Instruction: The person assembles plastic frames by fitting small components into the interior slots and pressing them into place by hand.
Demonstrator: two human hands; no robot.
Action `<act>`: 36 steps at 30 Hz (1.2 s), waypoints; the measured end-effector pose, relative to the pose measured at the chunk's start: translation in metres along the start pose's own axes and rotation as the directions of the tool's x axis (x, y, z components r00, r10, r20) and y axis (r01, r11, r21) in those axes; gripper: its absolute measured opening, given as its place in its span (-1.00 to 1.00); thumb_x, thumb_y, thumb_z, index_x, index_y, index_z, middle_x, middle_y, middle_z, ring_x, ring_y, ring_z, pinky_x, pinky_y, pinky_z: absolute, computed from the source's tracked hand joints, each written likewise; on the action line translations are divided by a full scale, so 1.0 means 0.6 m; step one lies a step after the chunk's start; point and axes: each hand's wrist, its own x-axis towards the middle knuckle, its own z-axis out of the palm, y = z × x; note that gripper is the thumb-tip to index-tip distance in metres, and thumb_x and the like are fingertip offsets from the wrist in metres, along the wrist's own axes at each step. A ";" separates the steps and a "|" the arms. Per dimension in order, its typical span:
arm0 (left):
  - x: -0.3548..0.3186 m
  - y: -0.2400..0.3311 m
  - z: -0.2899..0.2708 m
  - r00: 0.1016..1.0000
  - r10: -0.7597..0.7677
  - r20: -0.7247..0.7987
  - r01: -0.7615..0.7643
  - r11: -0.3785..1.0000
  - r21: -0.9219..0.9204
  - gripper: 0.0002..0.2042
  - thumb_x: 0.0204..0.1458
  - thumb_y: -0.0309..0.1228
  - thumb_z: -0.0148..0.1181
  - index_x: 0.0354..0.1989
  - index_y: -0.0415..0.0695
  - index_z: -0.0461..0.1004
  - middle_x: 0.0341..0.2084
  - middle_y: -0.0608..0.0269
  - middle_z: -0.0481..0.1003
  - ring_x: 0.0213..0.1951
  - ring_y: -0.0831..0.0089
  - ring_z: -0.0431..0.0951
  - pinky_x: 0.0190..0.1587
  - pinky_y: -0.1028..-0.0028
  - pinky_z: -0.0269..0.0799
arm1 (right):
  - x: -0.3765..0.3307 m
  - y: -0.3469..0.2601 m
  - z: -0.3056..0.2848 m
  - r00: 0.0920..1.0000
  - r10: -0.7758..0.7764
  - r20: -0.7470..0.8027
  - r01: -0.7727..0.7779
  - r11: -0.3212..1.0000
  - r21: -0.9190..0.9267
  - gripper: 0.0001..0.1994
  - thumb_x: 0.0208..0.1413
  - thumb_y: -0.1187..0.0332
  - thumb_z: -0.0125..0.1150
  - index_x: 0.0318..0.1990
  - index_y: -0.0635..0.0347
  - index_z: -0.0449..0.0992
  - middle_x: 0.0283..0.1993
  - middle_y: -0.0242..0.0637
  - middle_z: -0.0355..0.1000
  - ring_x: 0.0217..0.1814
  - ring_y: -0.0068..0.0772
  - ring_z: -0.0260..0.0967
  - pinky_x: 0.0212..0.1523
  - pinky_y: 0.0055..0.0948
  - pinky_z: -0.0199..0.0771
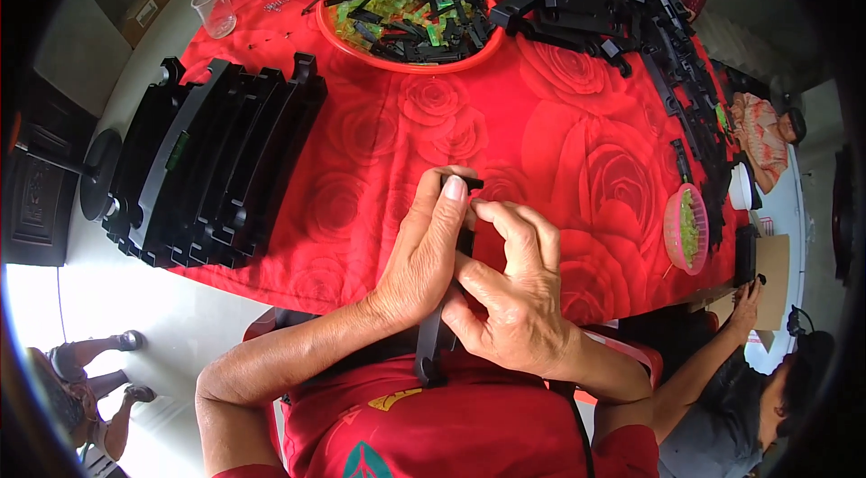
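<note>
A long black plastic part [429, 347] runs from close to my chest up between my two hands, above the near edge of the table. My left hand [419, 252] is closed around its upper stretch, the thumb pressed near the hooked far end. On the other side, my right hand [514, 293] grips the same part with bent fingers around its middle. The palms and fingers hide much of the part, and whether a smaller piece sits between the right fingertips cannot be made out.
Several long black parts [216, 162] stand in a row at the table's left edge. A red basin [410, 68] holds small black and yellow-green pieces. More black parts [577, 9] heap at the far right. A pink basket [672, 230], a clear cup [215, 13] and a co-worker's arm [713, 356] also show.
</note>
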 end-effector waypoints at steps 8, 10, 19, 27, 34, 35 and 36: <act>-0.016 -0.003 0.001 0.998 0.054 0.022 -0.056 0.991 0.124 -0.63 0.54 -0.14 -0.17 0.22 -0.19 0.28 -0.31 0.14 0.44 -0.26 0.41 0.49 -0.17 0.34 0.45 | -0.003 0.005 -0.009 0.998 0.029 0.063 -0.046 0.960 0.275 -0.69 -0.19 0.37 0.52 -0.26 0.26 0.58 0.28 0.07 0.32 0.30 0.16 0.19 0.29 0.10 0.24; -0.020 -0.003 0.001 0.999 0.026 0.034 -0.031 0.989 0.145 -0.62 0.53 -0.14 -0.16 0.25 -0.20 0.27 -0.37 0.17 0.45 -0.32 0.43 0.51 -0.24 0.36 0.41 | -0.007 0.006 -0.008 0.998 0.030 0.059 -0.046 0.953 0.301 -0.69 -0.20 0.37 0.53 -0.28 0.26 0.57 0.27 0.07 0.31 0.29 0.15 0.19 0.27 0.08 0.25; -0.030 -0.014 0.009 0.984 0.159 0.078 -0.167 0.981 0.102 -0.61 0.52 -0.15 -0.13 0.26 -0.23 0.26 -0.35 0.13 0.48 -0.32 0.40 0.53 -0.25 0.35 0.43 | -0.029 0.004 -0.010 0.998 0.032 0.050 -0.049 0.927 0.372 -0.70 -0.22 0.41 0.54 -0.30 0.25 0.56 0.26 0.07 0.29 0.29 0.13 0.18 0.24 0.06 0.25; -0.034 -0.014 -0.001 0.991 0.059 0.124 -0.071 0.993 0.096 -0.61 0.53 -0.15 -0.15 0.25 -0.22 0.28 -0.32 0.17 0.43 -0.33 0.44 0.47 -0.25 0.38 0.42 | -0.038 -0.001 -0.008 0.997 0.047 0.062 -0.067 0.921 0.384 -0.70 -0.21 0.45 0.54 -0.28 0.24 0.57 0.26 0.04 0.30 0.30 0.09 0.19 0.25 0.04 0.25; -0.016 -0.011 0.009 0.992 0.044 0.119 -0.035 0.996 -0.076 -0.51 0.54 0.02 -0.23 0.36 -0.09 0.30 -0.21 0.42 0.35 -0.20 0.68 0.32 -0.15 0.60 0.32 | -0.024 0.006 -0.037 0.994 0.040 0.107 -0.076 0.928 0.365 -0.60 -0.14 0.41 0.60 -0.08 0.22 0.66 0.25 -0.03 0.32 0.29 0.07 0.25 0.24 -0.03 0.35; -0.016 -0.008 0.012 0.992 0.043 0.120 -0.034 0.996 -0.078 -0.51 0.54 0.02 -0.23 0.36 -0.09 0.30 -0.21 0.42 0.35 -0.20 0.68 0.32 -0.15 0.60 0.32 | -0.022 0.007 -0.042 0.995 0.034 0.095 -0.066 0.932 0.357 -0.60 -0.12 0.41 0.59 -0.06 0.21 0.67 0.24 -0.02 0.34 0.28 0.07 0.29 0.22 -0.02 0.37; -0.015 -0.003 0.015 0.995 0.026 0.098 -0.019 0.997 -0.076 -0.46 0.52 0.08 -0.25 0.40 -0.08 0.26 -0.22 0.41 0.36 -0.20 0.66 0.33 -0.14 0.60 0.33 | -0.020 0.010 -0.047 0.995 0.037 0.097 -0.069 0.932 0.355 -0.60 -0.12 0.41 0.59 -0.06 0.21 0.67 0.24 -0.02 0.34 0.28 0.07 0.29 0.22 -0.02 0.37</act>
